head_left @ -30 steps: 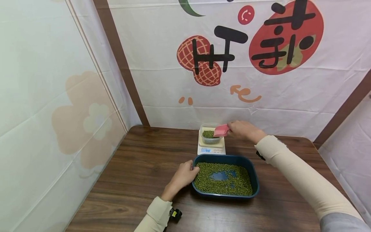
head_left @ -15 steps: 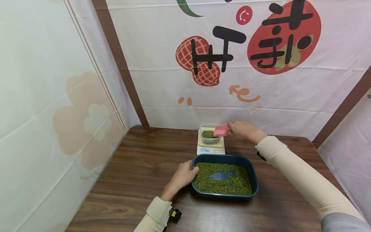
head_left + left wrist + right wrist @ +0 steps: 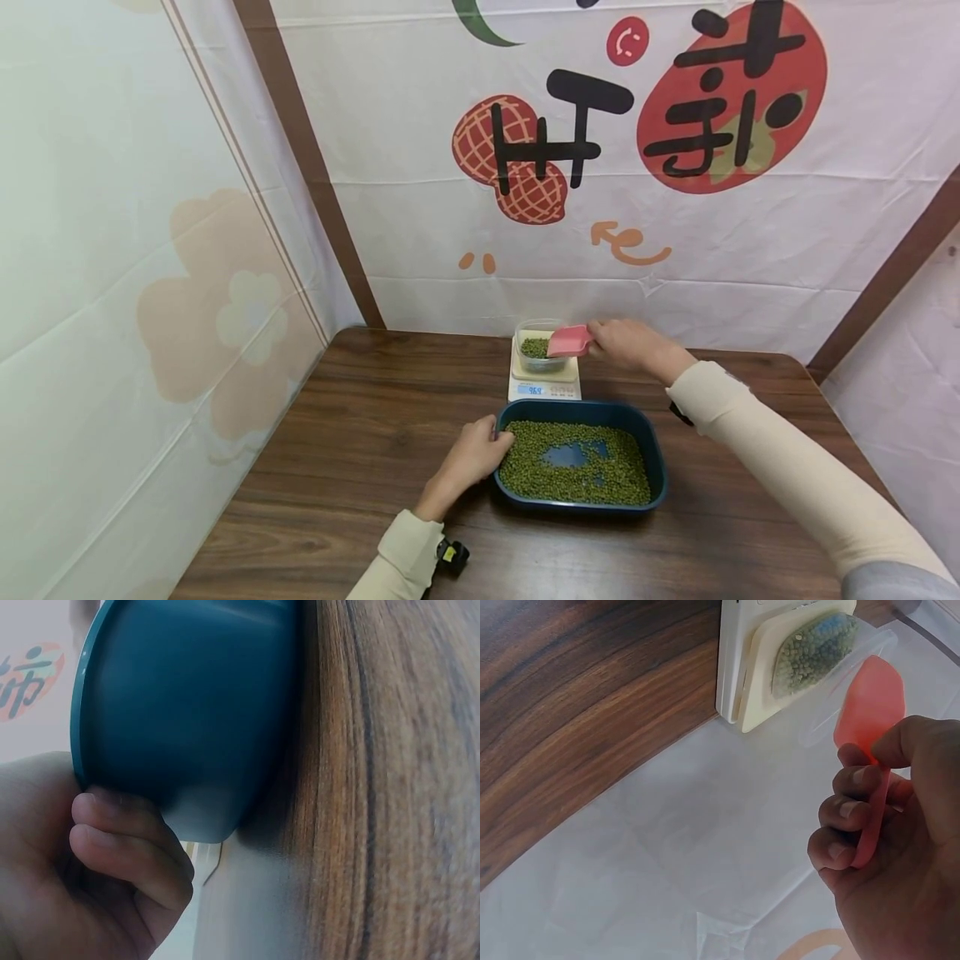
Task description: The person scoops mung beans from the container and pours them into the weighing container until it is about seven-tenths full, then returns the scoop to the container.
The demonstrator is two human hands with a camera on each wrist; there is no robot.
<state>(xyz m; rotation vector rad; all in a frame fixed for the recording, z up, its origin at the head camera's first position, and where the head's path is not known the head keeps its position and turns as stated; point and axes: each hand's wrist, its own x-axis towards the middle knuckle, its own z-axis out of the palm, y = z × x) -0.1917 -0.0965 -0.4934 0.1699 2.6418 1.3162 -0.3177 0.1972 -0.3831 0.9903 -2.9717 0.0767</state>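
My left hand (image 3: 472,450) grips the left rim of a dark blue tub (image 3: 611,412) of green mung beans (image 3: 536,477). In the left wrist view the fingers (image 3: 124,836) curl against the tub's outer wall (image 3: 191,697). My right hand (image 3: 626,343) holds a pink scoop (image 3: 570,342) by its handle, the blade tilted over the right side of a clear plastic container (image 3: 542,365). Mung beans (image 3: 816,654) lie in that container, which sits on a kitchen scale (image 3: 558,390) with a lit display. From the right wrist, fingers (image 3: 847,810) and thumb wrap the scoop's handle.
A brown wood-grain table (image 3: 360,433) carries everything. The scale stands just behind the tub, near the table's back edge. A printed white cloth (image 3: 420,233) hangs close behind, and another cloth (image 3: 112,375) borders the left side.
The scoop and my right hand have shifted slightly down and left over the container. The number on the scale's display has changed. My left hand keeps its grip on the tub.
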